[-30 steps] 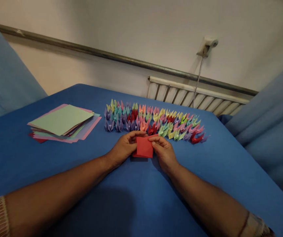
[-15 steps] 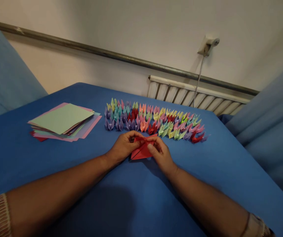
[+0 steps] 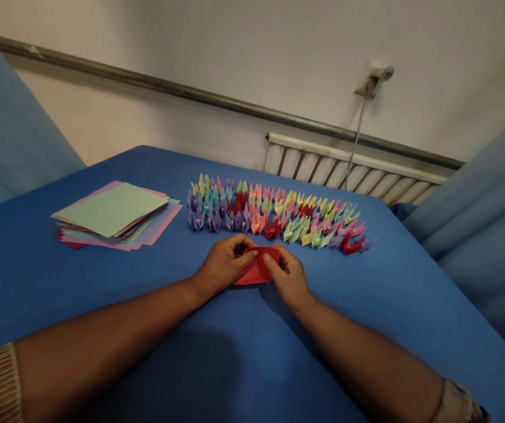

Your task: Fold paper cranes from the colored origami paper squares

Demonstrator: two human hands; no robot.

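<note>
Between my hands is a folded sheet of red origami paper (image 3: 256,272), close to the blue surface. My left hand (image 3: 224,261) pinches its left side, thumb on top and fingers behind. On the right side, my right hand (image 3: 288,275) grips the same paper, its thumb pressed on a raised flap near the top. The fingertips behind the paper are partly hidden. Just beyond my hands stand rows of small folded paper cranes (image 3: 258,222) in many colours.
A stack of coloured paper sheets (image 3: 113,211) lies on the left of the blue-covered table (image 3: 181,364). Behind it run a wall rail (image 3: 190,93) and a radiator (image 3: 314,161). A socket (image 3: 372,81) has a hanging cord. Blue curtains (image 3: 494,235) flank both sides.
A flap of the red paper has come up and over toward me, covering the diagonal crease seen before. My right thumb now presses on it. Both hands stay in nearly the same place.
</note>
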